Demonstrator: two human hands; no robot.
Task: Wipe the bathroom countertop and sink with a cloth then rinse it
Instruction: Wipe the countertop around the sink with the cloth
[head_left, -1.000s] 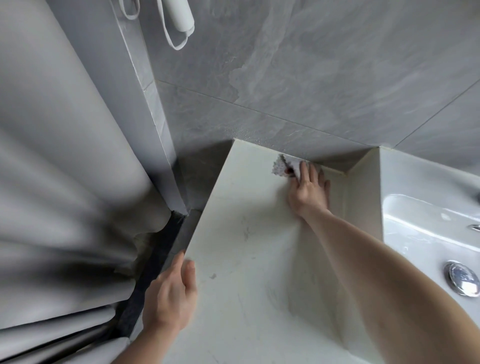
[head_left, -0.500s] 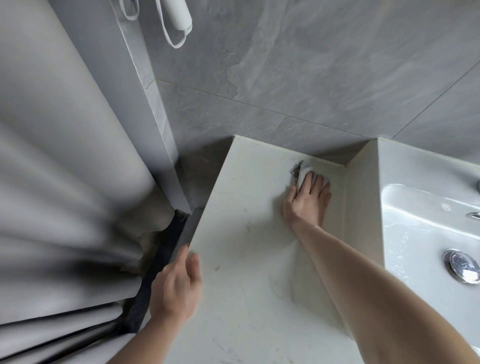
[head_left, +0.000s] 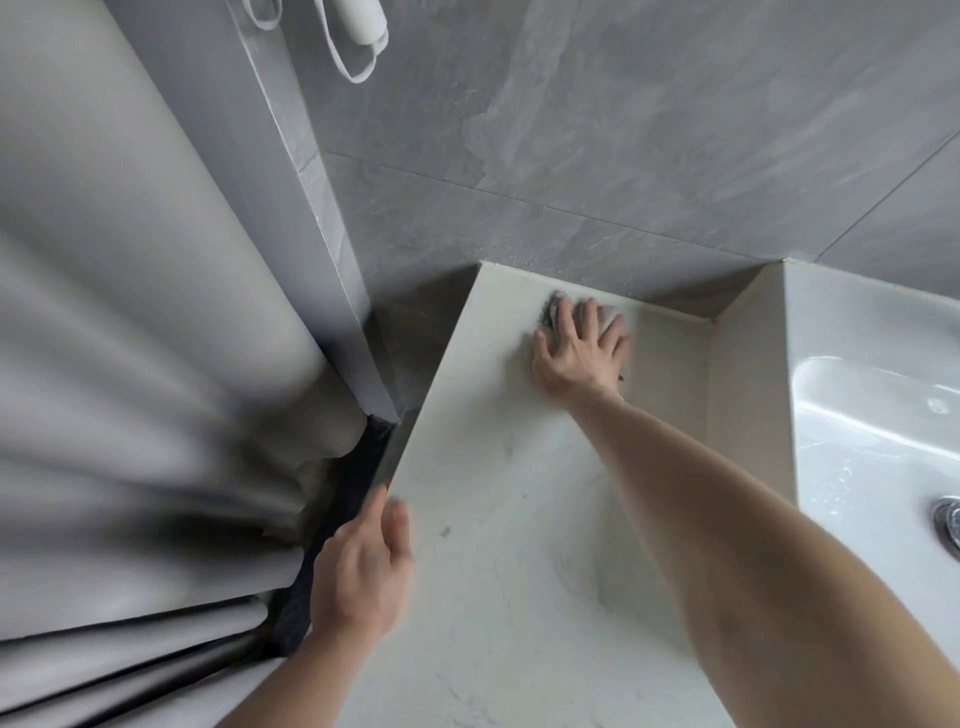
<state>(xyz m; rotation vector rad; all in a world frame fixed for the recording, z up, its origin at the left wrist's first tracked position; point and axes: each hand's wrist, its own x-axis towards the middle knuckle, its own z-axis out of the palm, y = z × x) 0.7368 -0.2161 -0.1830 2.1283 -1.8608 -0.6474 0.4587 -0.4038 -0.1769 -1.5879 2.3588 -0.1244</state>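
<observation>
Right hand (head_left: 576, 358) flat, fingers spread, pressing grey fuzzy cloth (head_left: 553, 312) (mostly hidden) on smooth marbled countertop (head_left: 519, 519), far corner by tiles. Left hand (head_left: 358, 571) relaxed on edge. Glossy white sink (head_left: 857, 441) right.

Pale marble countertop (head_left: 519, 519), cloth (head_left: 553, 310) near its back edge

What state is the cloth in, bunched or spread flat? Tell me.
Bunched. The cloth shows only as a small crumpled wad past the fingertips of the right hand, which presses it flat-fingered onto the countertop.
</observation>
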